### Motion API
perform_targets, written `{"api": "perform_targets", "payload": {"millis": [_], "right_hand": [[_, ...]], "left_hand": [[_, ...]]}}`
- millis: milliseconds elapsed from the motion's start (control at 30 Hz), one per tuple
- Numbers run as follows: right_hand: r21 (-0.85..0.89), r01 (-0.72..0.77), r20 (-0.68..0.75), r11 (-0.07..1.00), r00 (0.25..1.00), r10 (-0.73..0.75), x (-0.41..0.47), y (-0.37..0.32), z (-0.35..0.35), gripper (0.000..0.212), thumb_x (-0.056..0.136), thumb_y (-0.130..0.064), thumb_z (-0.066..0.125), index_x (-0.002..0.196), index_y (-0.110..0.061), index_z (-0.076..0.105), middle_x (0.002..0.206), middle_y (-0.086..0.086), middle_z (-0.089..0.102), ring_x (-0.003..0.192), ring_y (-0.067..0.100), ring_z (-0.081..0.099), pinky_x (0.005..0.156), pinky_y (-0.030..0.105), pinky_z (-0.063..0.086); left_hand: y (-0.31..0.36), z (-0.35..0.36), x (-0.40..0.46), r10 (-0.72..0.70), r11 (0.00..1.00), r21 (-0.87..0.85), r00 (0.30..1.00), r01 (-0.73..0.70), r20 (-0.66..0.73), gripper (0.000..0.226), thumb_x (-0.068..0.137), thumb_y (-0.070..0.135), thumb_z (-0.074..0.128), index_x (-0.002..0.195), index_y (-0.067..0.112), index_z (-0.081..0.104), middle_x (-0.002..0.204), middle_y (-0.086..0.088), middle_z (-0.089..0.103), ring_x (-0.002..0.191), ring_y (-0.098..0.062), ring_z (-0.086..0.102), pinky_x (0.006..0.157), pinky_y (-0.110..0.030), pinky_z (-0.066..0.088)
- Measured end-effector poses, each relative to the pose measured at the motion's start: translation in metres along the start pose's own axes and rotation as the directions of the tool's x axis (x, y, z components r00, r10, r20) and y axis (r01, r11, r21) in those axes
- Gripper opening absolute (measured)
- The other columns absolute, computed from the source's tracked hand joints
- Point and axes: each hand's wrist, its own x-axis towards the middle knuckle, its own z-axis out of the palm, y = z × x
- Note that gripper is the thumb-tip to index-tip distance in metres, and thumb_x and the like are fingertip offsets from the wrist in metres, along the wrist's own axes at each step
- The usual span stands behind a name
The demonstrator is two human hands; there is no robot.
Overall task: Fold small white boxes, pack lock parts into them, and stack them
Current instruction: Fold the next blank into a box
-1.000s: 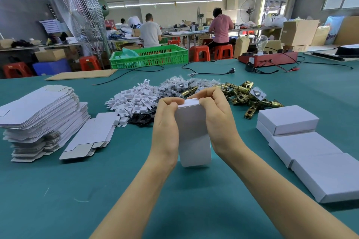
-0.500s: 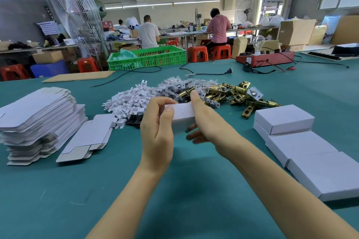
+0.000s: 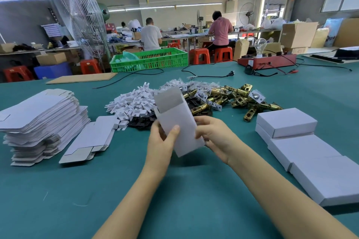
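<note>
A small white box (image 3: pixel 179 122) is held above the green table (image 3: pixel 58 190) at the centre, tilted, with its grey top flap standing open. My left hand (image 3: pixel 162 142) grips its left side, thumb across the front face. My right hand (image 3: pixel 215 136) holds its right edge from behind. Beyond it lie a heap of white plastic pieces (image 3: pixel 134 103), black plates (image 3: pixel 141 122) and brass lock latches (image 3: pixel 233 97). Flat box blanks (image 3: pixel 38 114) are piled at the left, with a few more blanks (image 3: pixel 91 139) beside them. Closed white boxes (image 3: pixel 303 145) sit at the right.
A green crate (image 3: pixel 151 60), a cardboard sheet (image 3: pixel 81 78), black cables (image 3: pixel 209 74) and a red tester with a bulb (image 3: pixel 266 60) lie at the table's far side. A large wire fan (image 3: pixel 77 15) stands at the back left. Two people sit at distant benches.
The box has turned from lying sideways between my hands to upright and tilted, its top flap now open. My left thumb has moved onto its front; my right hand has dropped to its right edge.
</note>
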Motion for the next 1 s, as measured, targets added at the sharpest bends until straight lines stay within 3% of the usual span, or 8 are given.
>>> {"api": "perform_targets", "payload": {"millis": [100, 167, 267, 467, 667, 800, 900, 1000], "right_hand": [[-0.059, 0.068, -0.052, 0.996, 0.996, -0.071, 0.002, 0.016, -0.003, 0.044, 0.071, 0.01, 0.048, 0.106, -0.012, 0.063, 0.101, 0.01, 0.068, 0.1, 0.033, 0.061, 0.081, 0.04, 0.05], [-0.02, 0.097, -0.06, 0.995, 0.993, -0.098, 0.003, 0.024, -0.003, 0.039, 0.066, -0.004, 0.055, 0.103, -0.016, 0.063, 0.101, 0.007, 0.07, 0.102, 0.031, 0.062, 0.09, 0.046, 0.05], [0.003, 0.147, -0.013, 0.989, 0.989, -0.147, 0.002, 0.029, -0.003, 0.04, 0.063, -0.014, 0.061, 0.103, -0.013, 0.064, 0.1, 0.004, 0.072, 0.095, 0.019, 0.064, 0.089, 0.039, 0.051], [0.054, 0.152, 0.064, 0.987, 0.986, -0.155, 0.008, 0.037, -0.014, 0.025, 0.073, 0.005, 0.062, 0.095, -0.006, 0.065, 0.088, 0.006, 0.071, 0.081, 0.013, 0.063, 0.072, 0.021, 0.05], [0.091, 0.126, 0.1, 0.988, 0.986, -0.135, 0.008, 0.036, -0.016, 0.031, 0.062, -0.004, 0.065, 0.093, -0.007, 0.064, 0.088, 0.009, 0.07, 0.085, 0.017, 0.063, 0.084, 0.03, 0.049], [0.131, 0.096, 0.117, 0.987, 0.987, -0.111, 0.009, 0.036, -0.016, 0.031, 0.068, -0.006, 0.07, 0.098, -0.011, 0.066, 0.096, 0.008, 0.072, 0.093, 0.019, 0.067, 0.089, 0.031, 0.052], [0.202, 0.053, 0.052, 0.978, 0.997, -0.065, 0.011, 0.034, -0.018, 0.021, 0.085, 0.0, 0.065, 0.104, -0.007, 0.062, 0.102, 0.014, 0.068, 0.09, 0.02, 0.068, 0.084, 0.028, 0.055], [0.085, 0.019, -0.078, 0.996, 0.997, -0.013, 0.012, 0.026, -0.026, 0.02, 0.09, -0.007, 0.063, 0.11, -0.008, 0.059, 0.109, 0.019, 0.066, 0.091, 0.023, 0.068, 0.085, 0.032, 0.056]], "left_hand": [[-0.008, -0.006, 0.002, -0.035, 0.998, 0.063, 0.995, 0.029, 0.098, 0.025, 0.091, 0.008, 0.067, 0.106, 0.027, 0.062, 0.102, 0.013, 0.074, 0.089, 0.001, 0.069, 0.072, -0.016, 0.053], [-0.01, -0.007, 0.002, -0.011, 0.998, 0.057, 0.993, 0.004, 0.114, 0.026, 0.088, 0.005, 0.068, 0.105, 0.024, 0.063, 0.099, 0.017, 0.073, 0.088, 0.001, 0.069, 0.07, -0.014, 0.052], [-0.009, -0.007, 0.003, 0.016, 0.999, 0.048, 0.991, -0.022, 0.133, 0.029, 0.085, 0.006, 0.072, 0.106, 0.022, 0.06, 0.099, 0.016, 0.073, 0.09, -0.001, 0.068, 0.073, -0.016, 0.053], [-0.011, -0.007, 0.002, -0.002, 1.0, 0.029, 0.982, -0.004, 0.187, 0.038, 0.076, 0.013, 0.079, 0.109, 0.016, 0.06, 0.099, 0.007, 0.075, 0.092, -0.005, 0.069, 0.074, -0.016, 0.052], [-0.012, -0.007, 0.005, -0.027, 0.998, 0.056, 0.978, 0.016, 0.208, 0.026, 0.073, 0.02, 0.08, 0.097, 0.028, 0.073, 0.091, 0.01, 0.076, 0.084, -0.001, 0.068, 0.071, -0.012, 0.05], [-0.014, -0.006, 0.006, -0.019, 0.995, 0.096, 0.987, 0.004, 0.158, 0.022, 0.073, 0.033, 0.077, 0.095, 0.03, 0.073, 0.09, 0.012, 0.076, 0.084, -0.001, 0.068, 0.07, -0.012, 0.05], [-0.019, -0.007, 0.008, -0.037, 0.993, 0.117, 0.994, 0.025, 0.103, 0.017, 0.081, 0.025, 0.077, 0.096, 0.029, 0.071, 0.09, 0.015, 0.075, 0.085, -0.002, 0.068, 0.068, -0.012, 0.05], [-0.021, -0.006, 0.009, -0.061, 0.991, 0.128, 0.992, 0.048, 0.108, 0.019, 0.082, 0.022, 0.077, 0.098, 0.029, 0.069, 0.093, 0.016, 0.074, 0.089, -0.004, 0.068, 0.075, -0.02, 0.053]]}}
